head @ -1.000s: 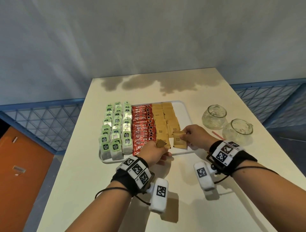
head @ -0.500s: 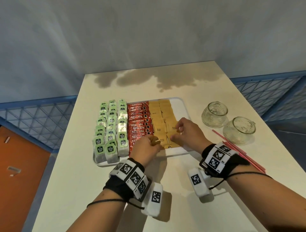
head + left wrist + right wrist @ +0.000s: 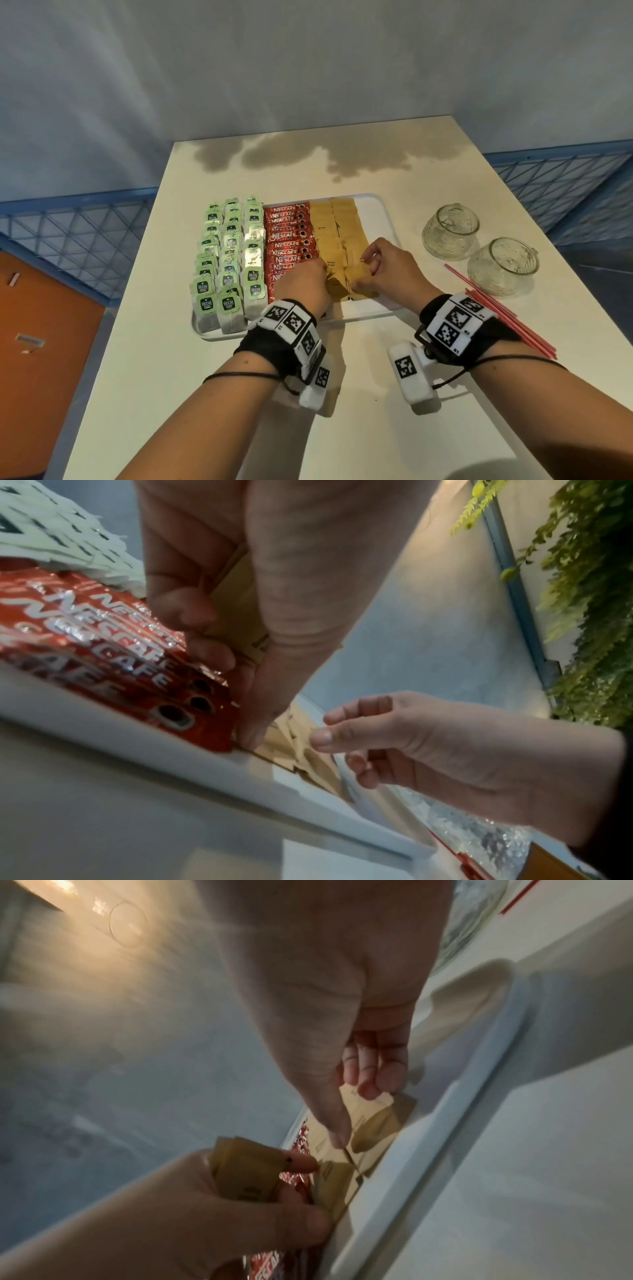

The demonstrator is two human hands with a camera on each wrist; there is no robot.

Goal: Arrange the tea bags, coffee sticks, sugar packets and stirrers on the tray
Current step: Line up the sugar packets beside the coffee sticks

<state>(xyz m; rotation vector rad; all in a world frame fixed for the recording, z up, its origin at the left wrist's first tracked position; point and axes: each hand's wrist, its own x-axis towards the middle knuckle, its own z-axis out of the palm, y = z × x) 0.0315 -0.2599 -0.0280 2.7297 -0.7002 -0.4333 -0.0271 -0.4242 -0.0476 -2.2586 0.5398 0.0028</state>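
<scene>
My left hand (image 3: 303,291) pinches a small bunch of brown sugar packets (image 3: 245,1167) over the tray's near edge. My right hand (image 3: 385,270), at 3 o'clock from it, presses its thumb on the sugar row (image 3: 337,233). The white tray (image 3: 383,219) also holds green tea bags (image 3: 229,260) and red coffee sticks (image 3: 289,240). Red stirrers (image 3: 500,315) lie on the tabletop (image 3: 342,428), partly hidden by my wrist.

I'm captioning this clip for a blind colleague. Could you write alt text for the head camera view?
Two hands work at the near end of a white tray: the left hand holds brown sugar packets, the right hand touches the sugar rows. The tray holds columns of green tea bags and red coffee sticks; red stirrers and two glass jars sit on the table to the right.
</scene>
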